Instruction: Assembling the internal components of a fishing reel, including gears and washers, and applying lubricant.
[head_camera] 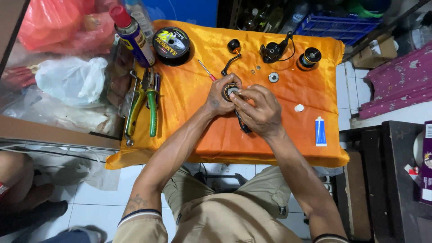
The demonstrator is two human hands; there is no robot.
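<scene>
Left hand (220, 95): grips the reel body (231, 91) at counter (193, 139) centre; keep it steady.
Right hand (257, 109): fingertips pinched on a small part at the reel; work it gently.
Loose parts: washer (273, 77), spool (309, 58) near the far edge.

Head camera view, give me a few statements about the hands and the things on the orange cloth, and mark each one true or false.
1. Both hands, left hand and right hand, meet on a small round reel part. True.
2. The green-handled pliers lie right of the hands. False: they lie to the left, near the cloth's edge.
3. A blue and white tube lies on the orange cloth at the right. True.
4. The spray can has a green cap. False: its cap is red.
5. The crank handle is in the left hand. False: it lies on the cloth beyond the hands.
</scene>
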